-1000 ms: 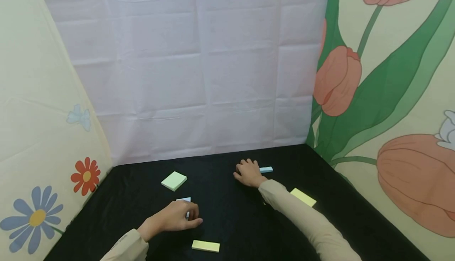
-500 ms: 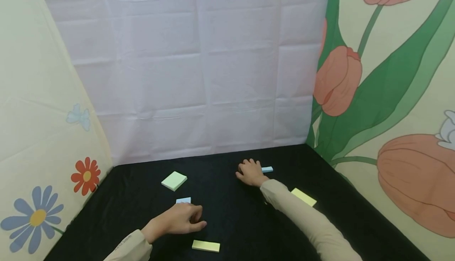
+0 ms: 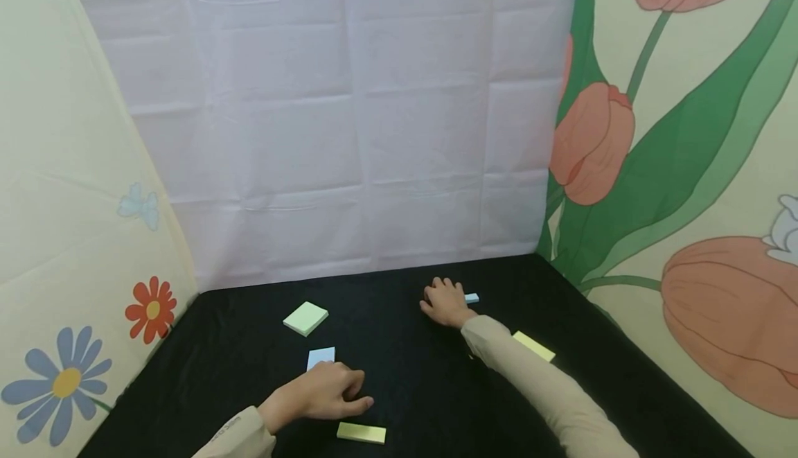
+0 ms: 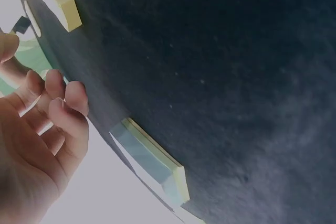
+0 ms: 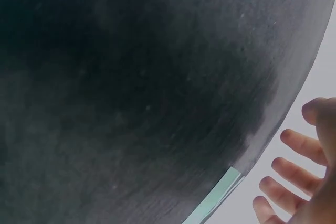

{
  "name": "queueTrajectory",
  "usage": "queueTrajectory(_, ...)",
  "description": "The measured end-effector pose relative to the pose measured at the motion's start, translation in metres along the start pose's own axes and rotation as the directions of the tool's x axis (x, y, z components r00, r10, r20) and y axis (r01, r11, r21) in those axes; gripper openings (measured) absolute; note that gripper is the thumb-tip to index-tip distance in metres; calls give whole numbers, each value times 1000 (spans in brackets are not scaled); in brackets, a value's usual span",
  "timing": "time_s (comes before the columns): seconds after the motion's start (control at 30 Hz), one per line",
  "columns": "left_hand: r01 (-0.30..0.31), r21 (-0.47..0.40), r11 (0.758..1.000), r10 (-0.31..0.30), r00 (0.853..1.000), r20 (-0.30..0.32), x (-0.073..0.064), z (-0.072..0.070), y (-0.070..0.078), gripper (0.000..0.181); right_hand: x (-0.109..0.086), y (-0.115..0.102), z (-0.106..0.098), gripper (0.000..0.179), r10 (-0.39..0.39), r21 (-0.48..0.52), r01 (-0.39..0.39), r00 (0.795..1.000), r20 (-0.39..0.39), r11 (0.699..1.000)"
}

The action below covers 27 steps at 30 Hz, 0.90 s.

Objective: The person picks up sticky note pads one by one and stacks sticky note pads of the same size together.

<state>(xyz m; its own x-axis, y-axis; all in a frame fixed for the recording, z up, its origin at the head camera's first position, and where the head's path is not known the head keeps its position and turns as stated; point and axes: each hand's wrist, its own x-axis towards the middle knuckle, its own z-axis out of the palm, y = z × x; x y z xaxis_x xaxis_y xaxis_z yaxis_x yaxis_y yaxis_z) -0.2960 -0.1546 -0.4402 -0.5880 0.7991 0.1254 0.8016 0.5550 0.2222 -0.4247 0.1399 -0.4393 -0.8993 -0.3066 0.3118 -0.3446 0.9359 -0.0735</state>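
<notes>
My left hand (image 3: 327, 390) hovers over the near left part of the black table, fingers loosely bent and holding nothing. Just behind its knuckles lies a light-blue sticky note pad (image 3: 321, 357), partly covered. In front of the hand lies a narrow yellow sticky note pad (image 3: 361, 433). The left wrist view shows bare bent fingers (image 4: 73, 121) apart from the pads. Farther back, my right hand (image 3: 445, 303) is spread above the cloth beside a small blue pad (image 3: 472, 298), overlapping it in the head view. In the right wrist view its fingers (image 5: 296, 174) are spread, with nothing between them.
A pale green sticky note pad (image 3: 305, 319) lies at the back left. Beside the right sleeve (image 3: 530, 378), a yellow pad (image 3: 534, 346) is partly hidden. A white sheet (image 3: 368, 132) hangs behind the black cloth (image 3: 399, 375), with flower-patterned sheets at both sides.
My left hand has moved right and nearer, uncovering more of the light-blue pad. The right hand has shifted slightly right, covering more of the small blue pad. The pads have stayed put.
</notes>
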Motion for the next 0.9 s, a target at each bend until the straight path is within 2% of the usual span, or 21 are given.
queueTrajectory(0.23,-33,26,999,33,999,-15,4,4,5,43,1,9,-1,20,19,-15,-19,1000,4,1000)
queueTrajectory(0.43,-19,-7,1000,19,999,28,7,6,11,42,1,17,1,21,36,-29,-36,999,5,999)
queueTrajectory(0.73,-22,42,999,19,997,69,11,14,19,45,-1,18,-1,25,53,-31,-53,999,4,998)
queueTrajectory(0.9,-28,93,995,23,998,56,11,17,20,46,-1,21,0,25,55,-28,-55,998,14,998)
